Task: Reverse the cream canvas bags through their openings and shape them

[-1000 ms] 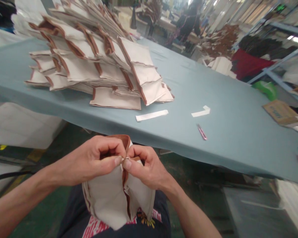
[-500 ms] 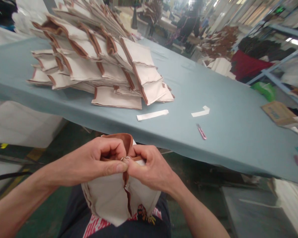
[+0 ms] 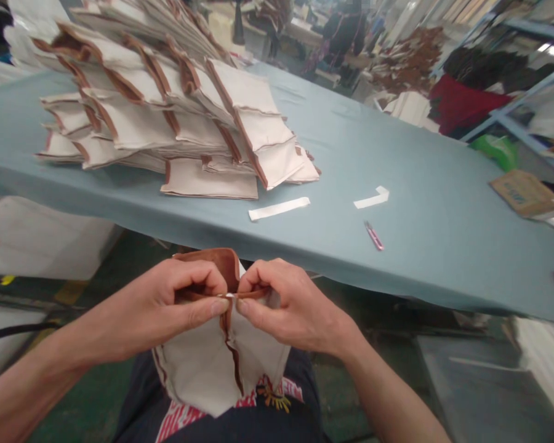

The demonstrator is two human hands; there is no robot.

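Observation:
A sewn pouch of cream cloth (image 3: 194, 369) with brown trim hangs between my hands above my lap, its mouth upward. My left hand (image 3: 184, 301) pinches the brown-edged rim on one side of a seam, thumb in front and fingers curled inside. On the other side of that seam, my right hand (image 3: 277, 301) grips the rim in the same way. A small whitish bit shows at the seam between the two thumbs; what it is I cannot make out. Brown lining (image 3: 224, 261) stands up behind the fingers.
A blue-covered table (image 3: 425, 234) lies ahead, bearing a tall stack of similar cream pouches (image 3: 138, 120). Two white strips, one a flat strip (image 3: 279, 209), and pink thread snips (image 3: 373, 236) lie nearer. A cardboard piece (image 3: 521, 192) and green object (image 3: 496, 151) sit at right.
My thumbs have drawn slightly apart at the seam, and the small whitish bit now shows between them. Both hands keep hold of the pouch. The view has shifted a little.

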